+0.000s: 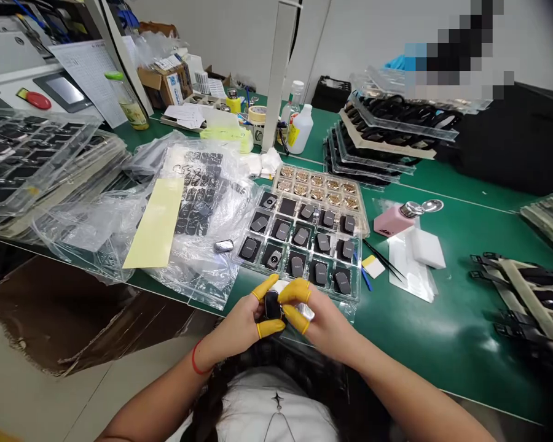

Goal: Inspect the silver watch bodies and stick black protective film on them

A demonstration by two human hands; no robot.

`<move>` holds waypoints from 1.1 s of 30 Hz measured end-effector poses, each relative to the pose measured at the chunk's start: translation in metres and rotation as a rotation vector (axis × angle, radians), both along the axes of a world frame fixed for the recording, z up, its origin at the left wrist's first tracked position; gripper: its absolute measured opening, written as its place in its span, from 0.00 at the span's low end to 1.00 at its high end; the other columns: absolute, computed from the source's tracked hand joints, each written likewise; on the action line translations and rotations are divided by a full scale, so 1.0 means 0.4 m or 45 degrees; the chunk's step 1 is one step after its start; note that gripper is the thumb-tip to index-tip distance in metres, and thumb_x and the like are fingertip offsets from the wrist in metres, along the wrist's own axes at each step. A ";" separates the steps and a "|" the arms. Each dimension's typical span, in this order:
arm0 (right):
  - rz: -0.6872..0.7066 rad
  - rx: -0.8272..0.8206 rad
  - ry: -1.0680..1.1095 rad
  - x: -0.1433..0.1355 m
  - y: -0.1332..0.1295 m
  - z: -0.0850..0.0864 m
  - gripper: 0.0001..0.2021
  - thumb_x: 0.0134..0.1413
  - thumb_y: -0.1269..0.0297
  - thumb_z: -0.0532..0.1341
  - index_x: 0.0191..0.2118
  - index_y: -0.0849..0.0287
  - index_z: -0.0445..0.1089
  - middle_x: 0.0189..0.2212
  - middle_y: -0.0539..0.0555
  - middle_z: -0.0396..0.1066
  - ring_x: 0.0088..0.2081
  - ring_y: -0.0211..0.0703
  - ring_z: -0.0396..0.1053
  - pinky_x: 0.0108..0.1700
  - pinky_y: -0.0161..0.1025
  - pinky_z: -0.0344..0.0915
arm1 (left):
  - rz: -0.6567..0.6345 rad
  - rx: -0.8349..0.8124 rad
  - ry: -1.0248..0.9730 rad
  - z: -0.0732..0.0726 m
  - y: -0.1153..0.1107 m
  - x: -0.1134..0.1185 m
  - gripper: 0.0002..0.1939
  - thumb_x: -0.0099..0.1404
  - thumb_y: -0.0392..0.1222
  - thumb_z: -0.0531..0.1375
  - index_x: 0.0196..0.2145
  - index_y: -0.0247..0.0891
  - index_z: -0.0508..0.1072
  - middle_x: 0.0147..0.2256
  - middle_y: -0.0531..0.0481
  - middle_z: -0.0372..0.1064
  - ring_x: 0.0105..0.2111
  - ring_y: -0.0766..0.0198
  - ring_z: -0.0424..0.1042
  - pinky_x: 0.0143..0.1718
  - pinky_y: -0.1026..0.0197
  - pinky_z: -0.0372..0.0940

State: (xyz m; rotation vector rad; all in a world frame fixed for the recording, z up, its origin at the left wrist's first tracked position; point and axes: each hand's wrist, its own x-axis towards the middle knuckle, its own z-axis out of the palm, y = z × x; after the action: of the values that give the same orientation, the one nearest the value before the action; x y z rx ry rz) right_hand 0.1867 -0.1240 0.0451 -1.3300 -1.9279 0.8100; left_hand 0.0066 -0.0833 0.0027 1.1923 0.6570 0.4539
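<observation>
A dark watch body (pixel 271 305) with rounded corners sits in front of me at the table edge. My left hand (pixel 237 324) grips it between thumb and fingers. Yellow finger cots cover the tips on both hands. Closed in a pinch at the watch's right side is my right hand (pixel 325 314), with a bit of white wipe (pixel 280 286) showing behind its fingers. Something shiny shows under that hand, too hidden to name. Just beyond lies a see-through tray (pixel 357 296) of several watch bodies in compartments, mostly lying dark side up.
Left of the tray is a plastic bag (pixel 96 236) with a yellow paper strip (pixel 155 224) and a loose watch body (pixel 223 246). To the right are black tweezers (pixel 383 260), a pink pump bottle (pixel 393 221) and white pads (pixel 428 248). Stacked strap trays (pixel 387 144) stand behind.
</observation>
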 end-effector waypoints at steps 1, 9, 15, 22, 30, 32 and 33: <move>-0.064 -0.035 0.022 0.006 0.001 -0.003 0.09 0.57 0.75 0.58 0.41 0.55 0.66 0.35 0.52 0.67 0.35 0.40 0.66 0.38 0.39 0.67 | -0.034 0.053 0.049 0.003 -0.005 0.003 0.44 0.60 0.43 0.64 0.67 0.45 0.44 0.45 0.48 0.70 0.40 0.60 0.70 0.43 0.59 0.65; -0.137 0.179 -0.070 0.030 -0.035 -0.026 0.05 0.59 0.72 0.57 0.34 0.57 0.68 0.32 0.52 0.70 0.35 0.42 0.67 0.39 0.41 0.65 | -0.027 -0.012 0.117 0.015 -0.018 0.012 0.34 0.58 0.40 0.65 0.60 0.41 0.58 0.42 0.49 0.68 0.38 0.64 0.68 0.41 0.63 0.64; -0.485 0.037 -0.830 0.075 -0.043 -0.083 0.10 0.55 0.74 0.58 0.43 0.64 0.71 0.34 0.61 0.73 0.34 0.53 0.68 0.34 0.47 0.65 | -0.093 -0.042 0.212 0.024 -0.026 -0.021 0.31 0.59 0.37 0.62 0.59 0.42 0.57 0.34 0.55 0.64 0.35 0.67 0.65 0.40 0.63 0.62; -0.327 0.161 -0.861 0.032 0.008 -0.103 0.08 0.59 0.73 0.55 0.39 0.63 0.72 0.31 0.59 0.71 0.30 0.47 0.66 0.30 0.42 0.61 | -0.059 0.067 0.210 0.016 -0.032 -0.008 0.27 0.59 0.37 0.63 0.54 0.41 0.58 0.35 0.54 0.65 0.34 0.68 0.66 0.39 0.63 0.63; 0.037 0.408 -0.173 -0.010 -0.053 -0.031 0.04 0.59 0.69 0.59 0.36 0.55 0.71 0.35 0.52 0.71 0.37 0.42 0.63 0.41 0.42 0.59 | -0.022 0.216 0.260 0.028 -0.025 0.001 0.22 0.57 0.40 0.65 0.49 0.39 0.66 0.41 0.49 0.71 0.37 0.63 0.69 0.39 0.62 0.64; 0.038 0.463 -0.154 -0.016 -0.047 -0.036 0.04 0.60 0.69 0.59 0.37 0.54 0.71 0.34 0.51 0.71 0.36 0.41 0.62 0.39 0.42 0.58 | -0.041 0.245 0.240 0.030 -0.024 0.006 0.18 0.57 0.39 0.64 0.46 0.37 0.69 0.42 0.48 0.71 0.39 0.61 0.70 0.41 0.62 0.64; -0.010 0.480 -0.149 -0.014 -0.042 -0.041 0.05 0.60 0.69 0.59 0.38 0.54 0.71 0.34 0.51 0.71 0.35 0.42 0.62 0.39 0.43 0.57 | -0.047 0.193 0.208 0.029 -0.024 0.008 0.18 0.57 0.39 0.64 0.46 0.37 0.69 0.41 0.48 0.72 0.39 0.60 0.70 0.41 0.61 0.65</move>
State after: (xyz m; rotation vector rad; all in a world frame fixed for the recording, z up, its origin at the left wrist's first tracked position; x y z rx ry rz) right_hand 0.1810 -0.1408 0.0288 -1.1719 -2.0399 0.3447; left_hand 0.0098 -0.0929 0.0145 1.3931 0.7501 0.3829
